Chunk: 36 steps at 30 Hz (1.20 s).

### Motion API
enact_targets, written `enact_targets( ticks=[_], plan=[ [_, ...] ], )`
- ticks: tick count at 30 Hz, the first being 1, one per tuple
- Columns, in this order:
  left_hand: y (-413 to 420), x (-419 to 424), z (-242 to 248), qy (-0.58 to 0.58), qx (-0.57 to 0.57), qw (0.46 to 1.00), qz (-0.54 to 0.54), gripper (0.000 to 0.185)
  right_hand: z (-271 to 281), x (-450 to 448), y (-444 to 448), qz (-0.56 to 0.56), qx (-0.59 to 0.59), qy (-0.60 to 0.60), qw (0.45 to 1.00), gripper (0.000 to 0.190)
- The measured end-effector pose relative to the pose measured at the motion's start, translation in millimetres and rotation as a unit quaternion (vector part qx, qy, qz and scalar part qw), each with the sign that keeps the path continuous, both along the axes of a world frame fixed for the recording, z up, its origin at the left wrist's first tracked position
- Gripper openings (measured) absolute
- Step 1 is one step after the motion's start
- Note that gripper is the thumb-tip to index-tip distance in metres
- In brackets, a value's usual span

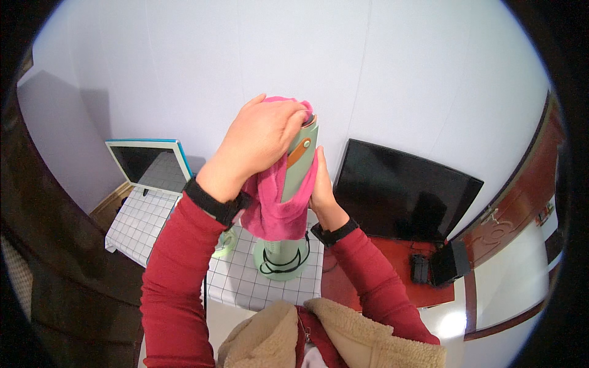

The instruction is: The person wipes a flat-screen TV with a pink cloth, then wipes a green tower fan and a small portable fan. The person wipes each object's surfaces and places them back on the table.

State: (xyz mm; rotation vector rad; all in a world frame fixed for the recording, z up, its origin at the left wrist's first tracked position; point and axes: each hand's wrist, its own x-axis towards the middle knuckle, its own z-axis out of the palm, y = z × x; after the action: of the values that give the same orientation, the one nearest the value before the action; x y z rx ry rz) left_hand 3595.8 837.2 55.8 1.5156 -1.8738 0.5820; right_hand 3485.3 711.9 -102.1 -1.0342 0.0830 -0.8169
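A tall pale-green appliance point(300, 175), perhaps a tower fan or heater, has a brown strap handle point(299, 152) near its top. Its round base point(281, 271) rests on a checked tablecloth point(239, 289), with a black cord point(294, 264) looped around the lower part. Draped about the body is a pink cloth point(280, 216). My left hand point(264, 133) grips part of this cloth at the top, fingers bent over the rim. Along the right side, my right hand point(323, 188) holds the cloth against the appliance; most of its fingers are hidden behind.
A white-framed monitor point(149, 165) stands at the left on the checked cloth. To the right, a large black television point(409, 188) and a black box point(451, 264) sit on a red surface point(386, 280). Behind everything is a pale wall point(294, 50); a pale-green object point(225, 244) is partly hidden by my left arm.
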Motion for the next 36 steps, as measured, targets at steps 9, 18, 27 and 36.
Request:
enact_targets(
  ticks=[9, 18, 27, 36],
  plan=[
    [10, -24, -32, 0.02, -0.187, 0.977, 0.099, 0.028, -4, 6, 2, 0.03, 0.027, -0.002, 0.999, 0.065],
    [9, -18, -125, 0.466, -0.374, 0.802, -0.008, 0.048, 6, 6, -6, -0.049, -0.026, -0.027, 0.998, 0.057],
    [19, -60, -149, 0.662, -0.265, 0.698, -0.069, 0.047, 49, 3, -2, -0.048, -0.101, -0.037, 0.993, 0.053],
    [13, -38, -84, 0.392, -0.295, 0.871, -0.038, 0.036, 55, -2, 8, 0.0, -0.051, -0.049, 0.997, 0.053]
  ],
)
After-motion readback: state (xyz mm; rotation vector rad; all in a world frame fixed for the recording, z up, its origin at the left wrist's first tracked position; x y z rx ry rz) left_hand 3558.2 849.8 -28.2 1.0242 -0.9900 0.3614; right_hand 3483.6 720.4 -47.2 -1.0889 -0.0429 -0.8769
